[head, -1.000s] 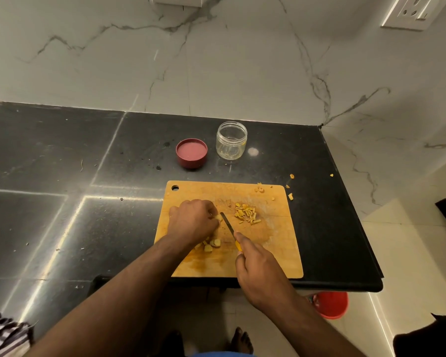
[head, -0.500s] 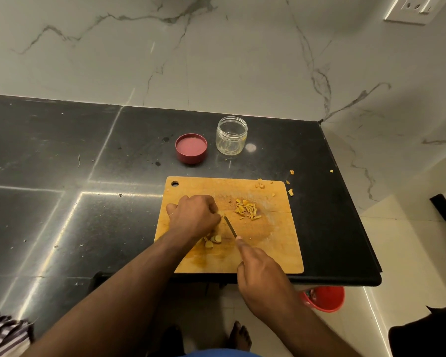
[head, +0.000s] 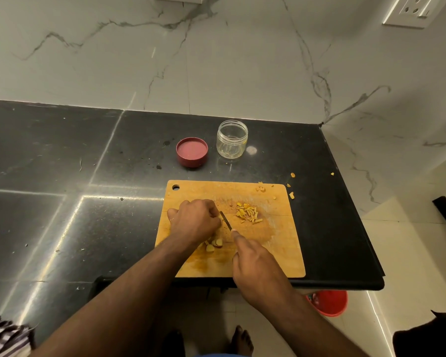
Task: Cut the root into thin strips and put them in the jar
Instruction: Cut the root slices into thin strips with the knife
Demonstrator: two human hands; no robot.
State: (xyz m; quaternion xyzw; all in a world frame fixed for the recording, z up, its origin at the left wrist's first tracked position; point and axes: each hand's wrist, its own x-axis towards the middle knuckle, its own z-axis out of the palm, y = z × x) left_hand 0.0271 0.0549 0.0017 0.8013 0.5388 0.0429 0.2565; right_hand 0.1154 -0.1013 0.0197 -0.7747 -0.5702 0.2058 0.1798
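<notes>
Two hands work on the wooden cutting board point(head: 281, 243): left hand point(head: 195, 220) curls over the hidden root piece, right hand point(head: 255, 269) grips the small knife point(head: 225, 220), so close, even cuts beside those knuckles should yield thin yellow strips point(head: 248, 213) for the empty glass jar point(head: 231, 139).

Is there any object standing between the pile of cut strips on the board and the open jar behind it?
Nothing visible does. The pile of strips lies on the cutting board, and the jar stands open on the counter beyond the board's far edge. The red lid sits off to the jar's left, clear of that path.
</notes>
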